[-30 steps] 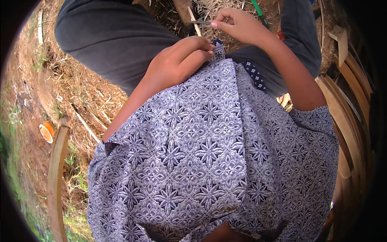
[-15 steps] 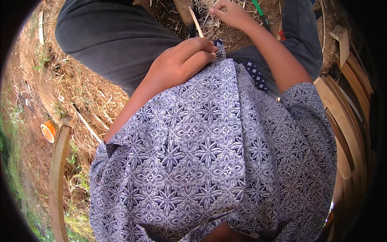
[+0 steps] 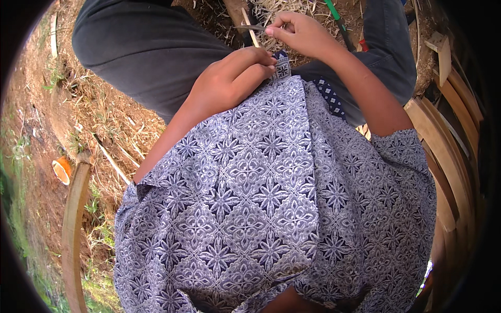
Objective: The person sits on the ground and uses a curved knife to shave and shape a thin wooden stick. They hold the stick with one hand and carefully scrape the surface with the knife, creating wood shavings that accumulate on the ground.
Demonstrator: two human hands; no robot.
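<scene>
My left hand (image 3: 228,78) is closed at the hem of my patterned shirt, around the near end of a thin pale wooden stick (image 3: 254,37) that points away from me. My right hand (image 3: 303,35), just beyond it, is closed in a pinch on a small knife (image 3: 255,27). The narrow, dark grey blade points left and crosses over the stick; whether it touches the wood I cannot tell. The knife's handle is hidden in my fingers, and so is the stick's lower end.
Pale shavings (image 3: 313,13) litter the ground between my legs, near a green rod (image 3: 335,15). Curved wooden slats (image 3: 443,151) are stacked at the right. At the left are a long wooden piece (image 3: 75,229) and an orange cup-like object (image 3: 62,170) on bare soil.
My right hand has come nearer and slightly right, and the knife blade now shows clearly across the stick. My left hand has hardly moved.
</scene>
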